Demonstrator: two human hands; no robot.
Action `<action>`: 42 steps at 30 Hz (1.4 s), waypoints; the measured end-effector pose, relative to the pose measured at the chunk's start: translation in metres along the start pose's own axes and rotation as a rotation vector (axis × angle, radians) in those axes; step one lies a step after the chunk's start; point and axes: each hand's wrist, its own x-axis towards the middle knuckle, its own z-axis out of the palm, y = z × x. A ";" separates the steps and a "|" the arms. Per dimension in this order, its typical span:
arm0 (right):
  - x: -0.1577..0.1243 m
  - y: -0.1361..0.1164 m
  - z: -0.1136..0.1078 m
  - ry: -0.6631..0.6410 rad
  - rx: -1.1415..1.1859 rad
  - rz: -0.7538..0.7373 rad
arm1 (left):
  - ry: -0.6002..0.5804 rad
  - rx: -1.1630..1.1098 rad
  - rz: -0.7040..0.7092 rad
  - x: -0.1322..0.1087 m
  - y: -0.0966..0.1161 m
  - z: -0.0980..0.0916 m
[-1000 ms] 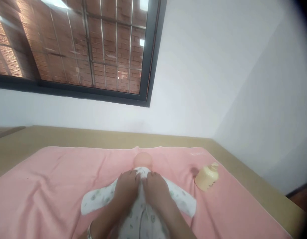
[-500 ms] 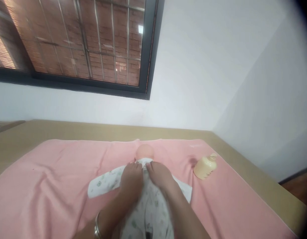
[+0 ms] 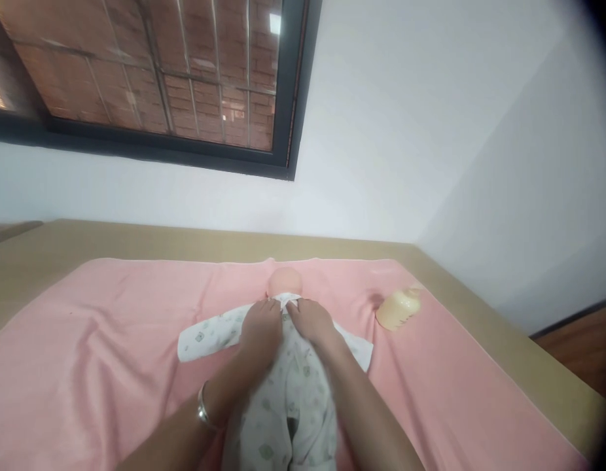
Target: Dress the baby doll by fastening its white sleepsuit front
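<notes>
Head view: at lower centre, a white garment with a small green leaf print lies below a doll's round head, its sleeves spread to both sides. The left hand and right hand, side by side, pinch its cloth just under the collar. A silvery bracelet circles the left wrist. Beneath is a pink blanket; right of centre, a yellowish bottle lies tilted on it. A barred window fills the upper left.

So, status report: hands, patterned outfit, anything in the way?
Left hand, right hand: both on patterned outfit, at the collar. Sleeves spread over pink blanket. Bottle off to the right, apart from both hands; nothing visibly blocking.
</notes>
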 end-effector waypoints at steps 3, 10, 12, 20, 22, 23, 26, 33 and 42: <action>-0.009 -0.003 -0.004 0.031 -0.016 -0.074 | -0.022 -0.036 -0.032 0.002 -0.005 -0.002; -0.010 -0.004 -0.005 0.049 0.021 -0.075 | -0.083 -0.054 0.007 0.006 -0.009 -0.004; -0.003 0.000 -0.004 0.012 0.040 -0.012 | -0.072 -0.036 -0.005 0.006 -0.005 -0.005; -0.016 0.000 -0.011 0.060 0.033 -0.149 | -0.169 -0.105 -0.108 0.009 -0.013 -0.009; -0.011 0.004 -0.010 0.037 0.051 -0.104 | -0.141 -0.116 -0.060 0.007 -0.007 -0.013; -0.008 0.005 -0.009 0.018 0.062 -0.073 | -0.126 -0.116 -0.048 0.007 -0.005 -0.014; -0.006 0.006 -0.007 0.002 0.055 -0.035 | -0.107 -0.106 -0.061 0.007 -0.003 -0.013; -0.011 -0.002 -0.007 0.045 0.026 -0.072 | -0.146 -0.146 -0.045 0.006 -0.011 -0.007; -0.012 -0.005 0.000 0.081 -0.030 -0.125 | -0.184 -0.144 -0.165 0.007 -0.009 -0.009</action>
